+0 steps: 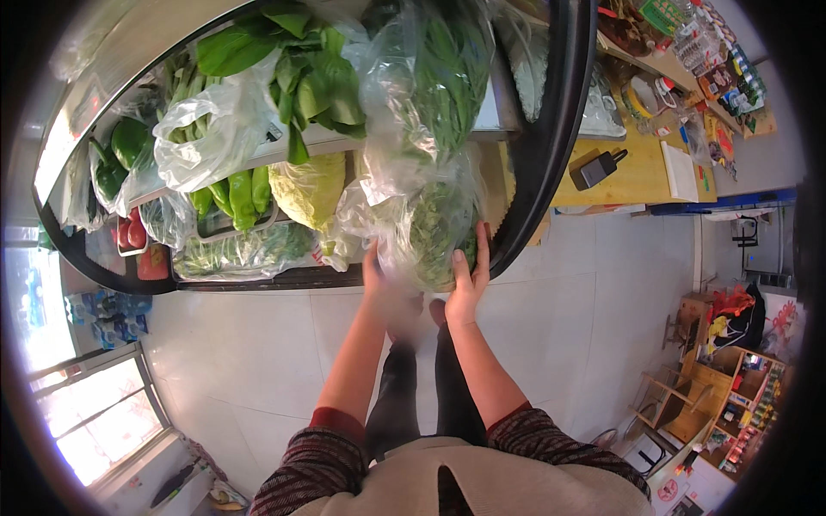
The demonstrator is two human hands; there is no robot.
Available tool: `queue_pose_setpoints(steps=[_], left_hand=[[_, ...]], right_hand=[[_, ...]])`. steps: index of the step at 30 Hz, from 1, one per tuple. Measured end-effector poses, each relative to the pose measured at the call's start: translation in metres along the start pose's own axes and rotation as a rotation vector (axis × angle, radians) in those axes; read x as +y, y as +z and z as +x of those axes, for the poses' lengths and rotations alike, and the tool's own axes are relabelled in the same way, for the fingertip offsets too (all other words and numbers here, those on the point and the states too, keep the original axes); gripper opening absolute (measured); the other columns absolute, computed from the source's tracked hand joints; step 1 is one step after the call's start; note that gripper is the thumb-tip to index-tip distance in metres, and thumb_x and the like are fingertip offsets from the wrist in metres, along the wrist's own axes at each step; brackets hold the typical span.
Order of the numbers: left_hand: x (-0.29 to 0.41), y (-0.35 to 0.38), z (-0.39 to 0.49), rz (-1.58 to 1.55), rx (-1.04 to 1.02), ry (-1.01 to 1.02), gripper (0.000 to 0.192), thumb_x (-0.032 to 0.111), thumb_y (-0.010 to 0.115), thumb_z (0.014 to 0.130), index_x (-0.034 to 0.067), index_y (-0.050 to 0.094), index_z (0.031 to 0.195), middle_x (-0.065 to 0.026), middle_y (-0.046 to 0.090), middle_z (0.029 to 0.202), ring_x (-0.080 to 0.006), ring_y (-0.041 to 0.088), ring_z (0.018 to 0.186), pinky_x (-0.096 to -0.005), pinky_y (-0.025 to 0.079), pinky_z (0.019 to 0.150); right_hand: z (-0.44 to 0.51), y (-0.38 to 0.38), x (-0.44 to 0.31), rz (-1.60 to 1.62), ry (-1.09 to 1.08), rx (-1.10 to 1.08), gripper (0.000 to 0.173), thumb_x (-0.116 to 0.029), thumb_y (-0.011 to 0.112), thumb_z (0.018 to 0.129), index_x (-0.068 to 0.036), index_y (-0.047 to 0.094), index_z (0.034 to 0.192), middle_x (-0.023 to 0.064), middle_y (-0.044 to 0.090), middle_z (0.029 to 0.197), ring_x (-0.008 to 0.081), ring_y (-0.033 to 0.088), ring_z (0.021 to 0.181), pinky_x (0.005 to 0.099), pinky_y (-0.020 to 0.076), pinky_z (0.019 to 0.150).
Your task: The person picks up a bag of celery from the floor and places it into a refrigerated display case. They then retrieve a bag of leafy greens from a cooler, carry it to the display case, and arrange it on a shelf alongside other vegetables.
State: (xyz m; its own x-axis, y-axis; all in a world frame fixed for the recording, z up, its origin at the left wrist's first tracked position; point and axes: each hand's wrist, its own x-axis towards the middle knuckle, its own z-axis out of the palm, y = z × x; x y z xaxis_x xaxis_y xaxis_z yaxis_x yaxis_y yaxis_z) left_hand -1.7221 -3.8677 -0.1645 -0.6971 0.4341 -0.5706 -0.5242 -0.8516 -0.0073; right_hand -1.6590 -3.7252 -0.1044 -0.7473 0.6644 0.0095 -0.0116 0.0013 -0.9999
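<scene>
Both my hands hold a clear plastic bag of leafy greens at the front edge of a display cooler. My right hand grips the bag's right side, thumb in front and fingers reaching up along the edge. On its left side is my left hand, partly covered by plastic and a blurred patch. Above it, another bag of long green vegetables rests on the upper shelf. To the left sit a pale yellow-green cabbage and several long green peppers.
Bok choy and bagged green bell peppers fill the upper shelf. A black curved frame borders the cooler's right side. Beyond it, a yellow table carries a dark device. A wooden chair stands at the right.
</scene>
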Motion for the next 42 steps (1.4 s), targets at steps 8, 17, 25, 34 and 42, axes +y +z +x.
queue_pose_setpoints(steps=[8,17,25,34,42], left_hand=[[-0.024,0.091,0.017,2.314,-0.131,0.449,0.044,0.011,0.069,0.091,0.004,0.058,0.133,-0.0189,0.072,0.112,-0.0366,0.071,0.093,-0.0445,0.056,0.082],[-0.007,0.071,0.094,1.014,0.06,0.594,0.035,0.03,0.054,0.101,0.005,0.066,0.123,-0.0162,0.07,0.104,-0.0277,0.066,0.102,-0.041,0.053,0.092],[0.024,0.105,0.027,2.353,0.25,0.89,0.025,0.008,0.072,0.085,0.011,0.069,0.11,-0.0144,0.074,0.091,-0.0374,0.071,0.083,-0.0469,0.055,0.074],[-0.006,0.115,-0.015,2.076,0.05,1.173,0.05,0.011,0.074,0.09,0.002,0.06,0.137,-0.0165,0.068,0.12,-0.025,0.073,0.07,-0.036,0.057,0.06],[-0.012,0.09,0.015,2.007,0.007,1.019,0.057,0.002,0.065,0.088,0.012,0.057,0.144,-0.0161,0.065,0.128,-0.0332,0.069,0.074,-0.0428,0.057,0.067]], right_hand=[[-0.016,0.002,0.068,0.472,0.144,0.188,0.043,-0.027,0.05,0.105,0.0,0.055,0.139,0.0083,0.059,0.139,0.0222,0.056,0.127,0.0389,0.0439,0.109],[0.051,0.035,0.025,0.122,-0.137,0.169,0.049,-0.031,0.044,0.109,0.0,0.053,0.147,0.0157,0.048,0.154,0.0266,0.045,0.143,0.0394,0.0323,0.119],[0.114,0.04,0.006,-0.047,-0.037,-0.043,0.051,-0.032,0.06,0.103,-0.004,0.057,0.145,0.0219,0.037,0.161,0.0359,0.033,0.151,0.0458,0.0248,0.123],[0.058,0.022,-0.008,-0.509,-0.408,-0.134,0.058,-0.007,0.074,0.084,-0.01,0.06,0.141,0.0194,0.038,0.162,0.0498,0.028,0.151,0.0533,0.0305,0.12],[0.049,0.023,0.006,-0.678,-0.42,-0.114,0.053,-0.005,0.073,0.083,-0.016,0.066,0.134,0.0154,0.048,0.151,0.0472,0.033,0.148,0.0561,0.0296,0.121]])
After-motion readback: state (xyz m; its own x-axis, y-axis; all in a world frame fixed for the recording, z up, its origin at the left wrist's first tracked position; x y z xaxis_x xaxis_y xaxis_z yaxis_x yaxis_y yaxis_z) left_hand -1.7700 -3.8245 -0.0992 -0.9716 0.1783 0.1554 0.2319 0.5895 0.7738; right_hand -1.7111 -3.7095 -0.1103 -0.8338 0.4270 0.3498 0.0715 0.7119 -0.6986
